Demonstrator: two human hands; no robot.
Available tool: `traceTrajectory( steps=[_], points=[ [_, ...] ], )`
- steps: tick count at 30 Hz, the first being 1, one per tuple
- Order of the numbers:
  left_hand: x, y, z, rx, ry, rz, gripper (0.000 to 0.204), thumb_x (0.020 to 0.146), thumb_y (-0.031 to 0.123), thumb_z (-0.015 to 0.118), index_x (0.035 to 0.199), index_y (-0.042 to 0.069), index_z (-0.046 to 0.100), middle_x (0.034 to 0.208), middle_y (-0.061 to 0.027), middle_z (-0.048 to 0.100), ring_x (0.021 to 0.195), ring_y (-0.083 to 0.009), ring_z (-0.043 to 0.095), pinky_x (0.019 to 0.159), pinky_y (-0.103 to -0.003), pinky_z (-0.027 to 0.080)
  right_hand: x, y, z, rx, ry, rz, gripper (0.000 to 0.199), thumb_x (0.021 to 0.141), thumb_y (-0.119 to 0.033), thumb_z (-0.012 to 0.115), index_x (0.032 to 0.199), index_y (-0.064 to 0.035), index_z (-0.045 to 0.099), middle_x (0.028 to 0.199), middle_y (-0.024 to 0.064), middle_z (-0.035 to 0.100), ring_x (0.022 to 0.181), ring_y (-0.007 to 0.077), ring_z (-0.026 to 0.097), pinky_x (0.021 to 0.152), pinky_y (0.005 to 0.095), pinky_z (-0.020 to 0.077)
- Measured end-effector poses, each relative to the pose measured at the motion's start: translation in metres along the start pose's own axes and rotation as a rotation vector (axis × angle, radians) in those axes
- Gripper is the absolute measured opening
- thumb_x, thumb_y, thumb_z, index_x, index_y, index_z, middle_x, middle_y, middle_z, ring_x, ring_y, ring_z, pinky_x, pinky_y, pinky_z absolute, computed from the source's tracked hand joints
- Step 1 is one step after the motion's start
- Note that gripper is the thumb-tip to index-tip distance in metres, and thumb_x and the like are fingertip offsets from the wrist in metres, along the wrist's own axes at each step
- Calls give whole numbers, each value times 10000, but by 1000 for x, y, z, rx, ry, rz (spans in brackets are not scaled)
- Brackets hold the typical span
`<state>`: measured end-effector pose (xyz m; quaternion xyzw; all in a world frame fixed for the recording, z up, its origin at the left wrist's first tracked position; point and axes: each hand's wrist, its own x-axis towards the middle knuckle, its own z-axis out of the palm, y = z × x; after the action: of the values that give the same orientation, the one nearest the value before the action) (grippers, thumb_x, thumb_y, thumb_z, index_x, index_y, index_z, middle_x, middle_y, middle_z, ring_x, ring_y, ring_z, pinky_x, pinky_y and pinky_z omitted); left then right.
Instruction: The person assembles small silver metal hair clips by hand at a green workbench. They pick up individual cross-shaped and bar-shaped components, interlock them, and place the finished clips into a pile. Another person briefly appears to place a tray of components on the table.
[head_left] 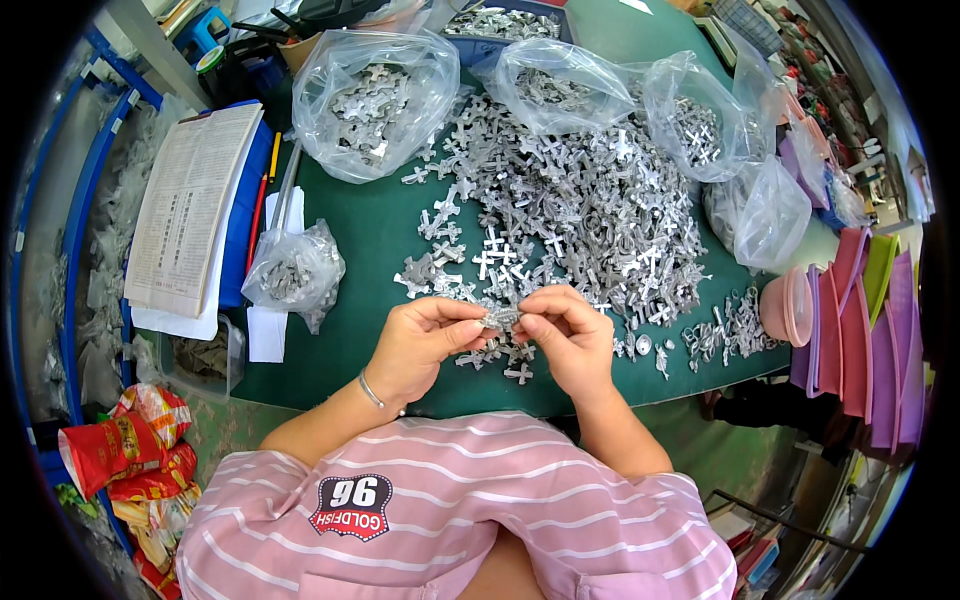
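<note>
Pinched between the thumb and fingertips of both the left hand (415,350) and the right hand (577,345), just above the near edge of a heap of silver crosses (605,215): a small silver piece (503,318), shape partly hidden by the fingers. Closed on either end of the piece, thumbs facing each other across it. Around the left wrist, a thin silver bracelet (371,390).

Spread across a green table (375,235), the heap of crosses, thickest toward the middle and right, looser toward the left. To the right of the right hand, smaller metal bits (748,325) beside a pink tub (792,305). Along the far side, clear plastic bags (318,108), opened and partly filled with more silver pieces; beyond them, a blue tray (566,22) of metal pieces.

At left, a smaller clear bag (326,262), near a red pen (257,222) and a yellow pencil (275,157); farther left, a newspaper (195,210). At lower left, red packets (115,452). In the foreground, a pink shirt (455,470) with white stripes.
</note>
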<state>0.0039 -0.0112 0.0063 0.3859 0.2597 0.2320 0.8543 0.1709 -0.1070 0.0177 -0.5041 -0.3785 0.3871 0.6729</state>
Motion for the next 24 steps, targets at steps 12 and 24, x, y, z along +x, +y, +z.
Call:
traceTrajectory(
  steps=[12,24],
  points=[
    [-7,7,-5,-30,206,-5,148,885,87,600,1022,32,590,893,-59,646,769,-117,620,583,-221,487,156,-48,-56,-665,163,-189,173,882,-78,590,1026,3,643,883,58,676,696,109,621,584,234,488],
    [-5,8,-11,-42,226,-20,104,872,65,603,972,46,584,860,-49,635,722,-98,587,570,-215,459,110,-3,-57,-1387,-114,-327,65,728,-79,648,779,-44,626,800,116,602,808,319,589,712,425,471]
  ],
)
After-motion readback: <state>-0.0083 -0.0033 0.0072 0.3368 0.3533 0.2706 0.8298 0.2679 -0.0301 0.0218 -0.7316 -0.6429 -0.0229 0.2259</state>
